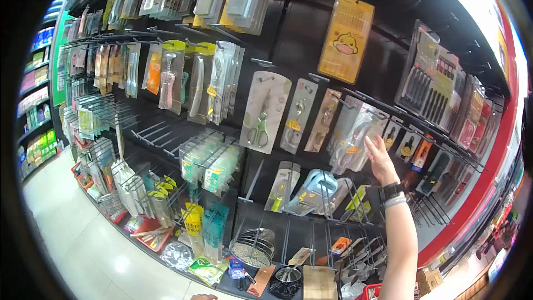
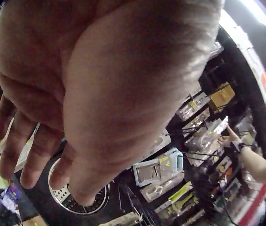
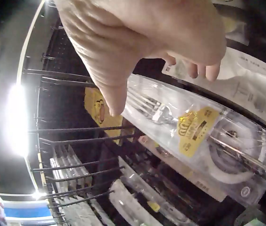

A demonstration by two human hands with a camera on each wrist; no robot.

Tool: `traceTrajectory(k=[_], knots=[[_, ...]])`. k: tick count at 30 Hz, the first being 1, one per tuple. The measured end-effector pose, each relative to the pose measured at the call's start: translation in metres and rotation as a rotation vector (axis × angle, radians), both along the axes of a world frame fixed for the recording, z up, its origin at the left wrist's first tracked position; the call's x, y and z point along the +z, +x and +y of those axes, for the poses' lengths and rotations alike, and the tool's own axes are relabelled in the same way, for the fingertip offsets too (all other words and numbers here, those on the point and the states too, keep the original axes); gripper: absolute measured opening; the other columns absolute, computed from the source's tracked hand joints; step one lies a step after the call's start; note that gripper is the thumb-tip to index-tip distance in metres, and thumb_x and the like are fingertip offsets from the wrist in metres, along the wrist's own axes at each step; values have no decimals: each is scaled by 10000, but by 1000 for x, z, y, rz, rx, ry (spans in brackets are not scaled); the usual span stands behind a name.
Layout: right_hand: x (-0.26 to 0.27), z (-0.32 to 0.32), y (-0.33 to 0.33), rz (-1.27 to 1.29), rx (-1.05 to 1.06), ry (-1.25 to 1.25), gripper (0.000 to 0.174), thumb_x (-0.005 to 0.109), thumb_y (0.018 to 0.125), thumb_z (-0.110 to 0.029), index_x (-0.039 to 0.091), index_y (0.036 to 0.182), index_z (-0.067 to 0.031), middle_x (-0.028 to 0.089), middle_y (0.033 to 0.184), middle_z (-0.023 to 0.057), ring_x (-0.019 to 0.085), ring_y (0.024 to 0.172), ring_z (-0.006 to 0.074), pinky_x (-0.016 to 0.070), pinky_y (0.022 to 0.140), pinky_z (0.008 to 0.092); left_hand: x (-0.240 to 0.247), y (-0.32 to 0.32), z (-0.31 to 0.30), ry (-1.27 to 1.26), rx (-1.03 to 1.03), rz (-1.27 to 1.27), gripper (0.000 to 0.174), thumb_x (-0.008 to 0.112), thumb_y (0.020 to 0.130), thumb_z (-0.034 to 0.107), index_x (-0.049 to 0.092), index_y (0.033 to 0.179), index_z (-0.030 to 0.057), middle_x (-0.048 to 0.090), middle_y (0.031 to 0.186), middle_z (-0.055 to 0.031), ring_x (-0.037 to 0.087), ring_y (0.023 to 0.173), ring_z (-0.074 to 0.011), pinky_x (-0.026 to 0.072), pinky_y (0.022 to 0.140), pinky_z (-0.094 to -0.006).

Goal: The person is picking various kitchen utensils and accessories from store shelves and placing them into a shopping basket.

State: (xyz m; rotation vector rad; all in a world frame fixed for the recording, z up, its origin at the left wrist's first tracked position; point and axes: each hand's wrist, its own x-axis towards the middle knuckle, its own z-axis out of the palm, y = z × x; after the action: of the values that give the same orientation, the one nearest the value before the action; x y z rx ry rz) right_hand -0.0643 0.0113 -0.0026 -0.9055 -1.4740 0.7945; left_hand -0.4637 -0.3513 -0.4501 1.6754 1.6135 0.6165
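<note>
Just behind the right hand (image 1: pixel 380 158), a broad black band (image 1: pixel 392 190) wraps the wrist, with a narrower pale grey band (image 1: pixel 395 202) beside it, farther from the hand; beyond both, the forearm (image 1: pixel 402 244) is bare. The left hand (image 2: pixel 74 99) is bare, its skin creased

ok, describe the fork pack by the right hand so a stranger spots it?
Face the black display wall. Find the right hand; the clear fork pack is by it. Unlike adjoining packs, it plainly shows fork tines, a yellow label and a white ring.
</note>
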Motion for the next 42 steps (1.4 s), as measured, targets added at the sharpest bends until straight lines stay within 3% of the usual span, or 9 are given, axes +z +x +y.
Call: traceTrajectory(k=[2,3,4,7,15,23,31,42], knots=[[1,10,-9,10,4,-19,1065,756,706,-374,30,1417,-56,245,1412,202,219,1316,264,99,1078,393,3,-2,3,31,28,-5,354,616,802,269,611,1033,1,633,945,-207,596,894,-361,472,785,-398],[0,25,-6,3,-2,30,965,761,715,-320,128,1397,-64,359,1347,138,322,1249,239,154,1065,385,10,0,6,-20,41,-44,358,618,801,273,610,1040,7,634,943,-203,600,882,-354,474,777,-395],[-1,35,-6,2,1,32,965,761,715,-320,128,1397,-64,359,1347,138,322,1249,239,154,1065,385,14,1,10,-71,54,-84,362,621,799,277,609,1047,14,636,941,-199,604,869,-347,477,769,-393],[0,46,-8,139,162,0,726,748,740,-208,301,1304,-114,522,1149,34,478,1052,171,349,941,363,-4,-8,18,-83,19,16,381,628,792,301,609,1056,27,639,940,-191,609,846,-332,481,750,-388],[2,57,-3,63,125,-32,579,732,755,-264,444,1217,-68,559,1116,28,490,1040,165,310,962,363,10,-9,37,-104,61,57,406,626,791,328,610,1073,37,638,947,-188,611,842,-326,485,742,-380],[5,67,14,132,323,-33,554,727,751,-282,491,1190,-42,553,1120,42,495,1023,165,377,906,352,19,-8,43,-144,51,28,397,629,796,297,605,1077,19,645,904,-186,617,801,-287,485,724,-360],[20,12,-7,124,254,0,487,738,722,-170,520,1136,-37,578,1038,25,535,911,139,432,813,302,1,-8,38,-111,28,-14,407,627,803,275,583,1111,12,649,887,-178,615,773,-266,487,703,-344],[26,-76,-12,200,275,9,390,732,726,-143,573,1067,-37,603,959,20,565,832,106,486,704,275,-16,-8,14,-51,-85,-22,390,605,828,271,568,1124,19,641,913,-174,602,780,-261,483,704,-344]])
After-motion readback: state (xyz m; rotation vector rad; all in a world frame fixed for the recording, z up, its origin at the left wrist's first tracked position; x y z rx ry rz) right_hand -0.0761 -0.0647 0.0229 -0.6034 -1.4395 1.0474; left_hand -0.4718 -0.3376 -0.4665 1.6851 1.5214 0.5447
